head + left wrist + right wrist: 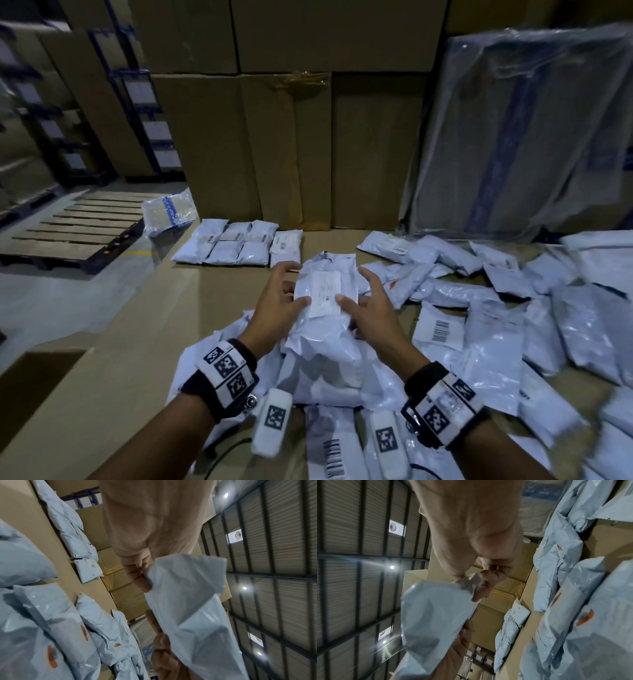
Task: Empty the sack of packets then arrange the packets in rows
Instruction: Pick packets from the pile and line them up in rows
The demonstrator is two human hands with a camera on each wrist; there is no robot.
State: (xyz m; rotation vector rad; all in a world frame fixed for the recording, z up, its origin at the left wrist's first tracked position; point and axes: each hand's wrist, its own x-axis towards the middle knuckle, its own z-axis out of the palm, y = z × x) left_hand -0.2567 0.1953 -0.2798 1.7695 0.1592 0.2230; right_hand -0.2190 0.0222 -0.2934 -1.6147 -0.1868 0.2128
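I hold one grey-white packet [325,298] with a paper label above the cardboard surface, at the centre of the head view. My left hand [294,291] pinches its left edge and my right hand [356,294] pinches its right edge, thumbs on top. The left wrist view shows the left hand [142,574] with its thumb pressed on the packet [185,595]. The right wrist view shows the right hand [481,582] pinching a corner of the packet [433,615]. A short row of packets [236,245] lies at the back. I see no sack.
Loose packets [496,308] are heaped across the right side, and more packets [325,377] lie under my wrists. Tall cardboard boxes [291,137] and a plastic-wrapped carton [520,137] wall off the back. A wooden pallet [75,229] and a small wrapped bundle [168,212] sit at the left.
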